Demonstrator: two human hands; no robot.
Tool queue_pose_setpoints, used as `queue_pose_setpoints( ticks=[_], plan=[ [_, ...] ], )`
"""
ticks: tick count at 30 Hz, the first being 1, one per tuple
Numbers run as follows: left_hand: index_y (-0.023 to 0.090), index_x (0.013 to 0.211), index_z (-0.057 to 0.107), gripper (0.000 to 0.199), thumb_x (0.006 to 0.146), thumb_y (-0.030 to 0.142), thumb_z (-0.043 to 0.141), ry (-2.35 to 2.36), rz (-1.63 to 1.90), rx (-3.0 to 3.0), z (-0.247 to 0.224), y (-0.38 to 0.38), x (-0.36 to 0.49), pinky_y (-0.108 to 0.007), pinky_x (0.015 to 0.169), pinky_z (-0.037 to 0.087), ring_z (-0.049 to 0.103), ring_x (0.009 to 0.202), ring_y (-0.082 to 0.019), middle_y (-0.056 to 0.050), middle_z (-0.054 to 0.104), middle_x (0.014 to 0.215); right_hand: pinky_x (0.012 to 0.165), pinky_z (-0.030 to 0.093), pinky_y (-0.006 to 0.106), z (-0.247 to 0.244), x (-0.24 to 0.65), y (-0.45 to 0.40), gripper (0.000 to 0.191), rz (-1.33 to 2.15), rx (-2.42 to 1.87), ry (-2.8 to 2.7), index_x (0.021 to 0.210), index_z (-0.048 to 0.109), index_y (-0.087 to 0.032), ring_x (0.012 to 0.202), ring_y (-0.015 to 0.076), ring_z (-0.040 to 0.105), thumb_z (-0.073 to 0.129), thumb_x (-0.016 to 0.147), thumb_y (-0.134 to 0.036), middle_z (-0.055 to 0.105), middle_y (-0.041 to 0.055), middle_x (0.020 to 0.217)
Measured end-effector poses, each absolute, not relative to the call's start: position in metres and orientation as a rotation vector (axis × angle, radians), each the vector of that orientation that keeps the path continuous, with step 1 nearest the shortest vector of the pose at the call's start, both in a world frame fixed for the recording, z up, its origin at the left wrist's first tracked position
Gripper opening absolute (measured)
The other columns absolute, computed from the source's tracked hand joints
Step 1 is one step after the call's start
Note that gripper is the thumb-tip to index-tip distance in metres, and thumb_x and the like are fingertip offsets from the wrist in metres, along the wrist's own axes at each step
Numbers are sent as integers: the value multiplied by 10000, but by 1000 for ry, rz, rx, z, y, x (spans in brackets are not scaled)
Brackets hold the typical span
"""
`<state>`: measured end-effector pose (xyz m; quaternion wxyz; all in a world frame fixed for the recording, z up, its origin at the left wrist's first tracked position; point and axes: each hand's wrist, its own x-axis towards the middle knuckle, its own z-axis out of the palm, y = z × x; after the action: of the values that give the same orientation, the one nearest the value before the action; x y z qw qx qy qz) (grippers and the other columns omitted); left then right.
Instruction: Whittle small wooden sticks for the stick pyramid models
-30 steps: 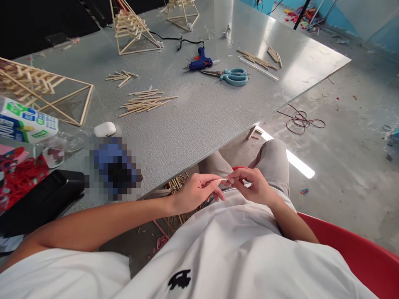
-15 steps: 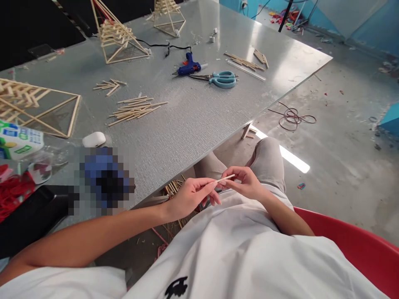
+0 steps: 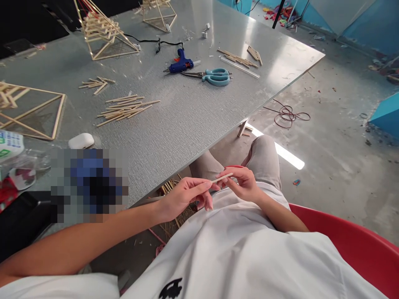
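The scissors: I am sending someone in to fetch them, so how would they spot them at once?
Look at the grey table, toward its far right part. The scissors lie flat there, just in front of the blue glue gun and left of a few loose wooden sticks. Their light teal handles are the only ones of that colour on the table.

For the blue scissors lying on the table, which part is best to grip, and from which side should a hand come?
Grip the scissors by the blue handle loops, probably coming from above on their right side. They lie flat on the table, with the loops toward the right and the closed metal blades pointing left toward the blue glue gun. The loops are the broad, blunt part.
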<state>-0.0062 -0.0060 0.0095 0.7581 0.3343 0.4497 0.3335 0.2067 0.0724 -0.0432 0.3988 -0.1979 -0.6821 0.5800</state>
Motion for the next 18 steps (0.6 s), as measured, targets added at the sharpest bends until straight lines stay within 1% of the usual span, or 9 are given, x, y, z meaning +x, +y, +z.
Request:
queue_pose_setpoints(
  ticks=[3, 5, 8, 11, 14, 16, 18],
  plan=[
    [117, 952, 792, 493, 947, 606, 726, 1011, 726, 770, 11, -6, -5, -278, 565, 393, 604, 598, -142, -75, 750, 679, 609, 581, 289, -41, 208, 72, 272, 1299, -513, -1806, 1104, 784, -221, 642, 156, 691, 593, 1068, -411, 804, 60, 798],
    [123, 903, 789, 492, 968, 601, 696, 1030, 722, 811, 12, -6, -5, -281, 582, 406, 605, 602, -142, -79, 753, 680, 585, 560, 283, -39, 208, 72, 243, 1221, -534, -1837, 1119, 779, -223, 628, 149, 662, 626, 1048, -398, 810, 58, 812],
    [136, 892, 790, 497, 995, 603, 655, 1057, 712, 888, 14, -7, -4, -279, 609, 429, 621, 622, -143, -78, 766, 696, 534, 522, 269, -37, 207, 70, 200, 1198, -586, -1827, 1022, 780, -218, 602, 139, 637, 709, 997, -403, 803, 54, 796],
    [137, 861, 786, 511, 1013, 599, 628, 1108, 711, 974, 14, -8, -2, -273, 621, 442, 625, 639, -142, -86, 784, 733, 525, 527, 273, -36, 204, 68, 280, 1417, -677, -1744, 907, 768, -209, 606, 146, 657, 718, 989, -472, 792, 57, 781],
    [135, 907, 791, 475, 1024, 564, 623, 1170, 751, 1026, 12, -9, -1, -265, 621, 453, 611, 638, -138, -74, 788, 741, 549, 560, 276, -37, 200, 67, 389, 1748, -758, -1561, 902, 774, -188, 612, 149, 676, 769, 928, -576, 782, 52, 779],
    [138, 945, 798, 445, 1038, 531, 611, 1199, 780, 1068, 10, -10, -1, -261, 644, 478, 606, 647, -136, -57, 782, 737, 550, 559, 265, -39, 198, 67, 433, 1884, -804, -1457, 881, 777, -177, 587, 139, 658, 821, 870, -608, 751, 32, 706],
    [142, 973, 810, 432, 1054, 507, 591, 1231, 784, 1136, 8, -12, -2, -256, 678, 503, 609, 668, -136, -45, 776, 744, 556, 556, 258, -41, 197, 67, 440, 1940, -819, -1404, 839, 769, -172, 569, 129, 637, 843, 851, -605, 717, 16, 642]
  ],
)
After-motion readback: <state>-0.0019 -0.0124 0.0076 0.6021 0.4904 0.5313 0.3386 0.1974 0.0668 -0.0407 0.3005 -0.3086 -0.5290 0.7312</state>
